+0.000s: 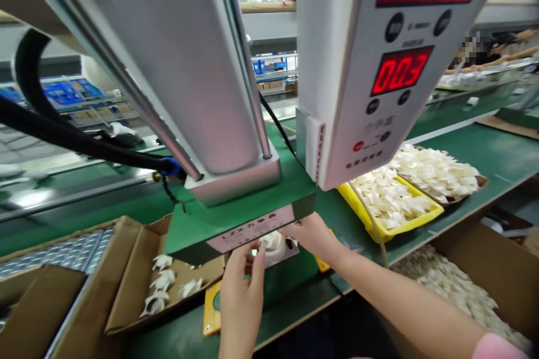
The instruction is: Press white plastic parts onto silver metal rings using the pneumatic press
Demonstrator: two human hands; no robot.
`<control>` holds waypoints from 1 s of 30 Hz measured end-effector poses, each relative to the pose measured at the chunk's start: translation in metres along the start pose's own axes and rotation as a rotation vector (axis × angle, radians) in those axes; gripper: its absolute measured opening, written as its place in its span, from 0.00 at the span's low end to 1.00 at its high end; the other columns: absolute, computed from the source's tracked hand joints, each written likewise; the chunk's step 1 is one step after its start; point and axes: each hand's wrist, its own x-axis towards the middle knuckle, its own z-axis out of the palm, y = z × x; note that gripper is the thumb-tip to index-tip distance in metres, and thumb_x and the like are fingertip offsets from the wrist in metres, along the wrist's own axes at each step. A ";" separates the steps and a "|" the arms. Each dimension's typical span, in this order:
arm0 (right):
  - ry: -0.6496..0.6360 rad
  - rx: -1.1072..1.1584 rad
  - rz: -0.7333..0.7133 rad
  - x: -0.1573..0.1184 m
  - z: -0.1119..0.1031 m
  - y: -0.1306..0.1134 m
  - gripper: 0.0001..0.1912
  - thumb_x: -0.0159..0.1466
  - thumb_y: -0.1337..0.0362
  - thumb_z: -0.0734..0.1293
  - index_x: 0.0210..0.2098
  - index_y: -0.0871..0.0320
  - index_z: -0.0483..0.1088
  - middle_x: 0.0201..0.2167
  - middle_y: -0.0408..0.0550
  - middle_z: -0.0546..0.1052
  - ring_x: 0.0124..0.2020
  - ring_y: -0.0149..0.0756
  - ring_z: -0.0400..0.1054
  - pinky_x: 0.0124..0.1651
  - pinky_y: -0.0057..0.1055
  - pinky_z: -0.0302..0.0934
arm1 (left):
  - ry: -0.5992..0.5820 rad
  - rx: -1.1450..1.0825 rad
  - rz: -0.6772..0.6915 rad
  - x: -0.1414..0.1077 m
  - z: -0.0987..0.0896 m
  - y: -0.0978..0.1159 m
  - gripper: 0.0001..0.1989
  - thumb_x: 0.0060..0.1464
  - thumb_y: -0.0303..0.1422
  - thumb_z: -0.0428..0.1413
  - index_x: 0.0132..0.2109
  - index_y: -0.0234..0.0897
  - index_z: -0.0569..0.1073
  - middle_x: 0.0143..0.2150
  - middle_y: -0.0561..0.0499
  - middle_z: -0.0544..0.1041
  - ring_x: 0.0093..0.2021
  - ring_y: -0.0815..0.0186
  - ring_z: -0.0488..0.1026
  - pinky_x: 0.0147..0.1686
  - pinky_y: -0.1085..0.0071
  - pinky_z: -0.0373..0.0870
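Note:
Below the green head (248, 224) of a press, a round white plastic part (273, 245) sits on a pale metal holder (283, 258). My left hand (244, 280) reaches in from the front, its thumb and fingers closed on the part's left edge. From the right comes my right hand (311, 238), fingers curled in at the part's far right side. The press head's lower edge partly covers those fingers, and what they grip is hidden. Yellow plates (211, 309) flank the holder on the green bench.
A cardboard tray (126, 291) with several white parts lies left, beside a box of silvery cylinders (80, 252). On the right are a yellow bin (425, 213) and a heap of white pieces (442, 174). The control box (357, 95) with red digits hangs close above my hands.

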 end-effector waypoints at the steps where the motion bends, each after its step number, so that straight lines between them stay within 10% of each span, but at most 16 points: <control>1: 0.000 -0.023 -0.018 0.000 0.003 0.000 0.09 0.56 0.59 0.65 0.26 0.57 0.74 0.24 0.44 0.73 0.29 0.34 0.65 0.32 0.27 0.58 | 0.009 0.087 0.092 0.001 0.002 -0.003 0.17 0.55 0.42 0.52 0.47 0.36 0.72 0.37 0.45 0.74 0.33 0.61 0.71 0.33 0.64 0.69; 16: 0.039 -0.742 -0.194 -0.019 0.002 -0.016 0.10 0.60 0.61 0.61 0.31 0.54 0.73 0.30 0.44 0.75 0.31 0.32 0.69 0.30 0.26 0.51 | 0.070 0.435 0.459 0.004 0.017 -0.018 0.13 0.57 0.35 0.51 0.48 0.39 0.72 0.45 0.42 0.72 0.47 0.54 0.68 0.46 0.55 0.66; 26: 0.012 -0.700 -0.254 -0.032 -0.009 -0.001 0.12 0.63 0.60 0.60 0.43 0.51 0.71 0.34 0.45 0.75 0.37 0.36 0.69 0.36 0.28 0.58 | -0.018 0.554 0.484 0.000 0.007 -0.016 0.16 0.57 0.35 0.51 0.53 0.42 0.70 0.50 0.41 0.70 0.45 0.54 0.68 0.45 0.55 0.65; 30: 0.068 -0.608 -0.282 -0.052 -0.034 0.020 0.15 0.63 0.61 0.61 0.49 0.50 0.67 0.40 0.45 0.74 0.41 0.35 0.69 0.43 0.30 0.61 | 0.127 0.497 0.404 -0.019 -0.022 -0.035 0.19 0.56 0.36 0.52 0.55 0.39 0.67 0.53 0.39 0.69 0.51 0.52 0.66 0.49 0.55 0.62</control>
